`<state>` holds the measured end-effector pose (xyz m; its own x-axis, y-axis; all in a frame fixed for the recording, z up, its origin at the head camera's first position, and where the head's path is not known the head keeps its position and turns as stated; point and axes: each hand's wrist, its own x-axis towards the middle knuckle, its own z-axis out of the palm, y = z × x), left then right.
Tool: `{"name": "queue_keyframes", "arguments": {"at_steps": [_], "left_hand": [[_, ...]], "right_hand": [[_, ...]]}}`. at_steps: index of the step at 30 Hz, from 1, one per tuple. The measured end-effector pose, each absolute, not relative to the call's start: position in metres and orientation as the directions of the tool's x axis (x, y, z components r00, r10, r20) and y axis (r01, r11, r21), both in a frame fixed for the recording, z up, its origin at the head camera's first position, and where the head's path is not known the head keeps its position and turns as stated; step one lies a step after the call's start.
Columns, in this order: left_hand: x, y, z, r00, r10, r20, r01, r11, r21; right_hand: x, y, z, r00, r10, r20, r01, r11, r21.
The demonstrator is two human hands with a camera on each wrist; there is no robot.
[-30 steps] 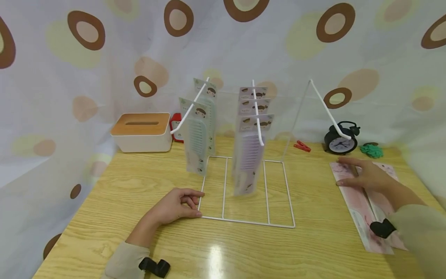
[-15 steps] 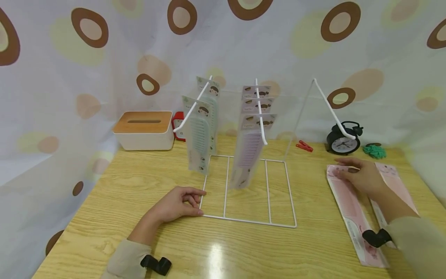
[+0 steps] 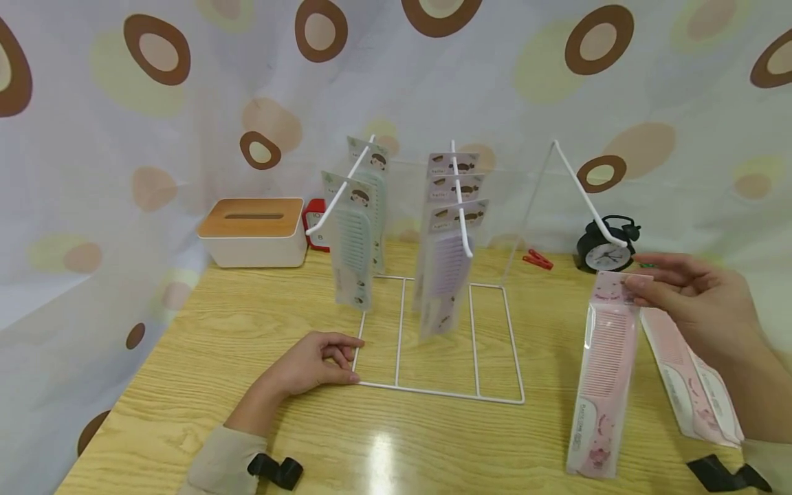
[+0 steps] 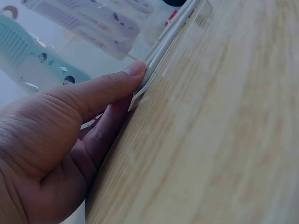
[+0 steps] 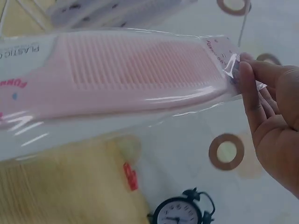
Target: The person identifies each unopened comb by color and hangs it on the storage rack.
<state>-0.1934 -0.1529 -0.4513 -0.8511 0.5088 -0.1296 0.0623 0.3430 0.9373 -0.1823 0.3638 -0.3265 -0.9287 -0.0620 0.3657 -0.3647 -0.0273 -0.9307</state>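
Note:
My left hand holds the front left corner of a white wire display rack, its thumb lying on the wire in the left wrist view. Off the table, my right hand pinches the top of a pink comb in a clear packet; teeth and printed card show in the right wrist view. Below that hand, more packed pink combs lie on the table, partly covered by it. Two green packed combs hang on the rack's left hook, and three purple ones on the middle hook.
The rack's right hook slants up before a black alarm clock. A red clip lies near the clock. At the back left stand a tissue box and a small red clock. A patterned curtain rises behind.
My right hand has separated one packed pink comb from the others and lifted it, nearly upright. The purple combs swing slightly. My left hand stays at the rack's corner.

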Motion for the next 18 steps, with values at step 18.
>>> {"name": "queue_keyframes", "arguments": {"at_steps": [18], "left_hand": [[-0.193, -0.153, -0.450, -0.849, 0.512, -0.129, 0.062, 0.339, 0.939]], "right_hand": [[-0.151, 0.291, -0.253, -0.792, -0.016, 0.610, -0.527, -0.487, -0.696]]}}
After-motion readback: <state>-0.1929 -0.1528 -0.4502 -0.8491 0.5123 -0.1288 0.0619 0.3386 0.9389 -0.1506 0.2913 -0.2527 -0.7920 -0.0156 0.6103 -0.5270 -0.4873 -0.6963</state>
